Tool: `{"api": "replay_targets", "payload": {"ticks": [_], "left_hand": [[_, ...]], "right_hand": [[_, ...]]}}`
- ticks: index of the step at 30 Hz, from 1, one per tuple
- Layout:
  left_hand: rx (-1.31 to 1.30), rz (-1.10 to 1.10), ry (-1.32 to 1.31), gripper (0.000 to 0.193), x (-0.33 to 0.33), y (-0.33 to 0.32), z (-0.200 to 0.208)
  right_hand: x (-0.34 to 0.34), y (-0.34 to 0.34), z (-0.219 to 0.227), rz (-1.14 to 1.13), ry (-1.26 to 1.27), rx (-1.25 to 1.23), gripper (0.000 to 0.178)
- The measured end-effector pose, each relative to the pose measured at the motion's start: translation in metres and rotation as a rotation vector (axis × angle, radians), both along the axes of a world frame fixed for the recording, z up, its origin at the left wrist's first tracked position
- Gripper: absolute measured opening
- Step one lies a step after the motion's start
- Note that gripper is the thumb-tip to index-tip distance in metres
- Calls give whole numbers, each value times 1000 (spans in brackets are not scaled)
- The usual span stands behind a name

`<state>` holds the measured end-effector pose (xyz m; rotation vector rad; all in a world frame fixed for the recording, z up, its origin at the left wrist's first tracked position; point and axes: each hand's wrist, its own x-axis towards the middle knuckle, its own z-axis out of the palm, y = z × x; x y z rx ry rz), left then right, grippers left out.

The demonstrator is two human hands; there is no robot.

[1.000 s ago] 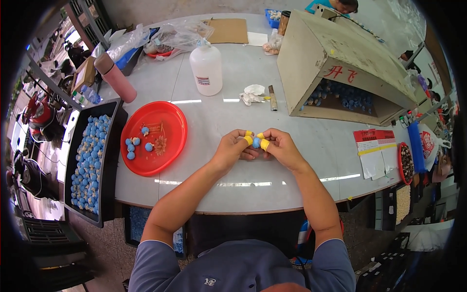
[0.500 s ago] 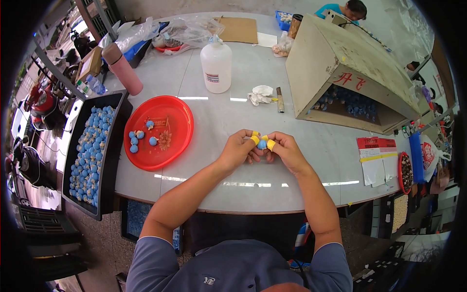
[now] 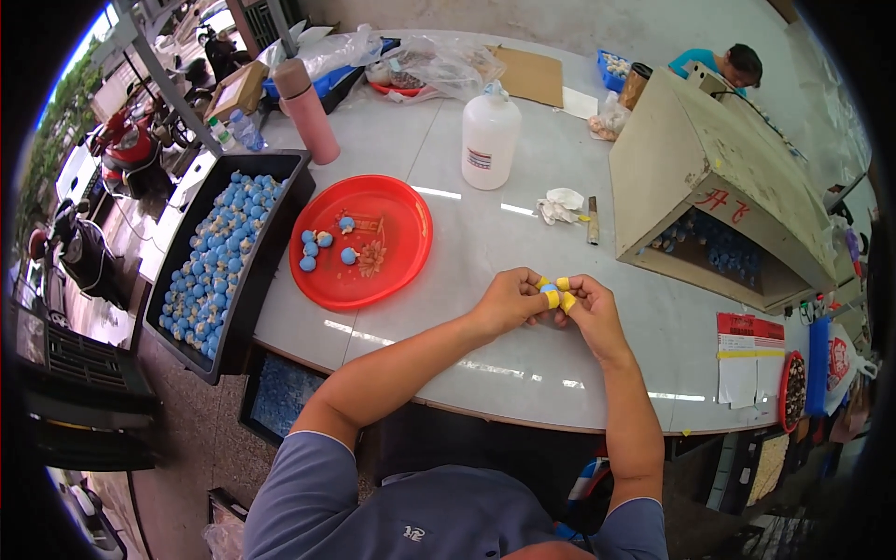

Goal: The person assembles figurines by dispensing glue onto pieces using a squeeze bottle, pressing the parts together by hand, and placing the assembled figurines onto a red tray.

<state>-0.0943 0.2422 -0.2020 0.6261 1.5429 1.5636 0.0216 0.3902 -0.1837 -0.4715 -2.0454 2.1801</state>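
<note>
Ball (image 3: 547,288), small and blue, is showing less now than half a second ago: it is sitting mostly behind the yellow wraps (image 3: 553,299) on the fingers, where its round side was facing the camera before. Whole bench is appearing further right and tilted; plate, tray and bottle (image 3: 490,138) are shifting together, so I am reading this as the head turning, not as things being moved.

Left hand (image 3: 509,302) is pinching the ball between wrapped thumb and forefinger, palm turned inward. Right hand (image 3: 594,313) is coming in from the other side, its wrapped tips lying just beside the ball; whether they are gripping it or something fixed to it, I cannot tell. Both hands are meeting above the table (image 3: 485,373), fingertips close together.

Red plate (image 3: 411,264) is lying to the left of the hands, well apart from them, and is holding what looks like the same loose balls (image 3: 349,256) as before. Black tray (image 3: 297,182), heaped with more, is standing beyond it. Judging by that, handwork on this one piece is probably continuing, the ball not yet being set down.
</note>
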Motion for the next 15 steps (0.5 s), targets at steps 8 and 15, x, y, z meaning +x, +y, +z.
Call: {"api": "replay_targets", "payload": {"ticks": [8,15], "left_hand": [[563,735,-668,32,-44,-7,15],[824,1023,-698,46,-111,-42,1]], "right_hand": [[1,14,-1,-225,54,11,18],[-8,22,-17,-260,87,-57,19]]}}
